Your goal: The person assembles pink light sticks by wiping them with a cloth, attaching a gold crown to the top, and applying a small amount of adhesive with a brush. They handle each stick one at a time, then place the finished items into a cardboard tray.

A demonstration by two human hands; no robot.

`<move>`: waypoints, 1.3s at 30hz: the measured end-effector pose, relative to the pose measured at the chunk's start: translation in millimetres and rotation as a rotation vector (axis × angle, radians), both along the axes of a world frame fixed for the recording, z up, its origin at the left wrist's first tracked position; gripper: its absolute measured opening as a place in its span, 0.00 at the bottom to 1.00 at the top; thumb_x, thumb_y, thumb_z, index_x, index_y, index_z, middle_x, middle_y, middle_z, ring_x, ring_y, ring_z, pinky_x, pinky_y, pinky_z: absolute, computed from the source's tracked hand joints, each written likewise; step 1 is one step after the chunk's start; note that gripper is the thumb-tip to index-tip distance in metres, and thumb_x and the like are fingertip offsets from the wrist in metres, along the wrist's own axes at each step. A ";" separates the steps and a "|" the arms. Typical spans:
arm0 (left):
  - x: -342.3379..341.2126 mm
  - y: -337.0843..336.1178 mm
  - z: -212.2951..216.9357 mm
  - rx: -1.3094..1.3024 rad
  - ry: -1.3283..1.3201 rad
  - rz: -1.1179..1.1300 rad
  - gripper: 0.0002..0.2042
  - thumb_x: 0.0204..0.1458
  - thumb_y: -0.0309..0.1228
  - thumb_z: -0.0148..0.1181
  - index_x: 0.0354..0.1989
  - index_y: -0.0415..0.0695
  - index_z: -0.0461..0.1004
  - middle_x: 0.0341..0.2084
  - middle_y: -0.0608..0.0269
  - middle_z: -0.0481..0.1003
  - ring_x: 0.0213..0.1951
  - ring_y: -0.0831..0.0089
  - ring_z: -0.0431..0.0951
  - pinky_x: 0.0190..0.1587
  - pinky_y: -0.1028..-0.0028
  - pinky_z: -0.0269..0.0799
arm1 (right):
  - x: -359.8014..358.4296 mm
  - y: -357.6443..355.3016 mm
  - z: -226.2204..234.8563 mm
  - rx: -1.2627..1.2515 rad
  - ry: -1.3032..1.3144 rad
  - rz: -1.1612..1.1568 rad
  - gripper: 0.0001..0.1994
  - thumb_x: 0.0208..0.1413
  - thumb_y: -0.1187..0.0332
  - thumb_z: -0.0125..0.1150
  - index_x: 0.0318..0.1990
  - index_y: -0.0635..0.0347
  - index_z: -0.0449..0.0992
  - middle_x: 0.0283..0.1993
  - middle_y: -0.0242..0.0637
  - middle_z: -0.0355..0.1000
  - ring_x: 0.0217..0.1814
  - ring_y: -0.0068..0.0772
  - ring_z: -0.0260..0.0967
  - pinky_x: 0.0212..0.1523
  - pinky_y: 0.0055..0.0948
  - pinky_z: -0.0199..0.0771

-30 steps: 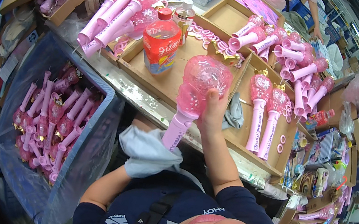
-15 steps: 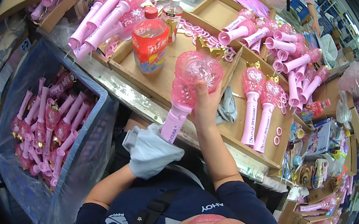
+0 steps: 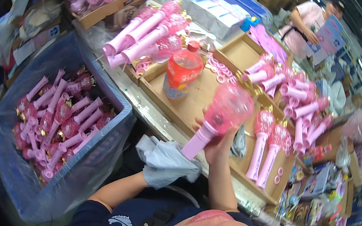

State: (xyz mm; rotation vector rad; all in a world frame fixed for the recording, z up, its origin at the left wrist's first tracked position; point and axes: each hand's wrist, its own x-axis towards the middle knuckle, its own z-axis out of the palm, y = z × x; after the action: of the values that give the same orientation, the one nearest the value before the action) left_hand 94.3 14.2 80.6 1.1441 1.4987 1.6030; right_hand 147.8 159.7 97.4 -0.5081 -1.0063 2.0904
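I hold a pink toy wand [image 3: 199, 139] tilted in front of me, its big clear-pink round head up and to the right. My right hand [image 3: 220, 148] is closed round the wand just below the head, fingertips showing on the far side. A light grey cloth [image 3: 156, 151] covers my left hand [image 3: 167, 169], which grips the lower end of the handle through it; those fingers are hidden. Just right of the wand, a cardboard tray [image 3: 239, 175] holds two similar wands [image 3: 265, 149], several pink rings [image 3: 278, 175] and a grey cloth [image 3: 239, 143].
At left stands a blue bin [image 3: 119, 104] lined with plastic and full of wands. A red drink bottle [image 3: 182, 73] stands in another tray, with more wands [image 3: 148, 33] piled beside it. Farther back, a co-worker [image 3: 298, 30] holds a printed sheet.
My view has swung, so the table sits lower and farther right. The wand has turned, the lettering on its handle no longer showing, and my right hand has slid below its head.
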 end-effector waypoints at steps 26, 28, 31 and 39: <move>-0.2 -5.8 -34.2 0.022 1.007 -0.137 0.12 0.53 0.39 0.57 0.36 0.43 0.71 0.26 0.58 0.72 0.27 0.70 0.74 0.30 0.71 0.70 | 11.2 -17.0 -6.6 -0.452 0.541 0.497 0.54 0.36 0.16 0.36 0.53 0.62 0.64 0.25 0.33 0.66 0.22 0.27 0.66 0.26 0.26 0.70; -5.7 -2.0 -29.5 -0.042 0.351 -0.214 0.15 0.51 0.38 0.58 0.41 0.41 0.70 0.29 0.56 0.73 0.29 0.68 0.75 0.31 0.72 0.72 | 12.5 -21.0 -5.2 -0.167 0.255 0.277 0.52 0.40 0.18 0.37 0.53 0.63 0.64 0.27 0.34 0.66 0.23 0.28 0.67 0.28 0.27 0.72; -24.0 4.5 -11.6 -0.235 0.907 -0.077 0.17 0.47 0.42 0.62 0.40 0.45 0.72 0.30 0.56 0.75 0.27 0.70 0.76 0.29 0.74 0.71 | 16.6 -28.4 -4.0 0.017 0.133 0.138 0.43 0.45 0.29 0.55 0.58 0.54 0.60 0.30 0.34 0.65 0.27 0.27 0.68 0.30 0.32 0.71; -4.7 -15.6 -0.1 0.043 0.959 0.305 0.14 0.45 0.27 0.63 0.40 0.38 0.72 0.32 0.57 0.73 0.37 0.64 0.72 0.41 0.70 0.68 | 26.4 -29.2 3.7 0.166 0.561 -0.074 0.27 0.56 0.49 0.60 0.54 0.50 0.55 0.27 0.30 0.61 0.24 0.27 0.63 0.32 0.31 0.68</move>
State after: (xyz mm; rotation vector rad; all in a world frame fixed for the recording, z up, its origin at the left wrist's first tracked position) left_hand 89.6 -1.5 80.5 1.9372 2.3200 1.3036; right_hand 174.3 130.5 101.1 0.1253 -0.7992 1.9010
